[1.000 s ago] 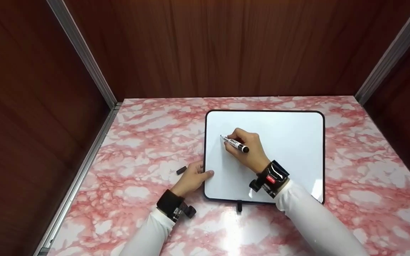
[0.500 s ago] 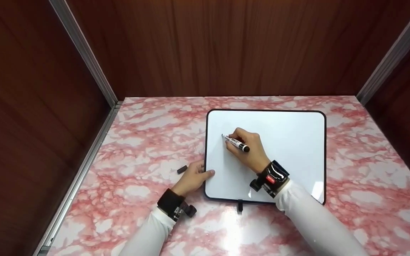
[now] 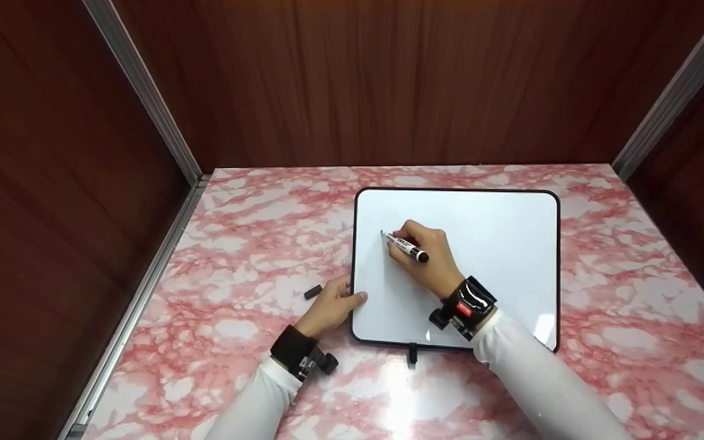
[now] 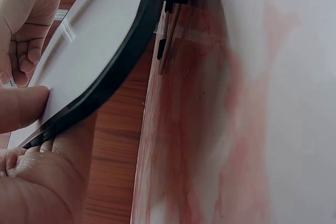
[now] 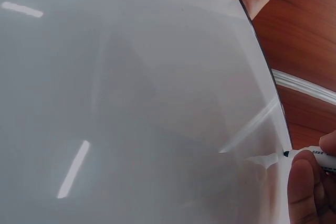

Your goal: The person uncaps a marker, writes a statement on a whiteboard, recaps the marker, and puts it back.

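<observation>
A white board (image 3: 492, 244) with a thin black frame stands tilted on the table. My left hand (image 3: 332, 304) grips its left edge, thumb on the white face and the other fingers behind; the left wrist view shows this thumb (image 4: 26, 107) close up. Between thumb and fingers my right hand (image 3: 430, 256) pinches a white marker (image 3: 405, 246) with a black end. Its dark tip is right at the board's surface, towards the upper left, and the right wrist view shows the uncapped marker (image 5: 323, 158) there. The face bears no clear writing.
Left of my left hand lies a small black cap (image 3: 313, 291) on the pink-and-white marbled table (image 3: 248, 244). A black support piece (image 3: 412, 354) juts out below the board's lower edge. Dark wood panels (image 3: 388, 85) with metal corner strips enclose the table's back and sides.
</observation>
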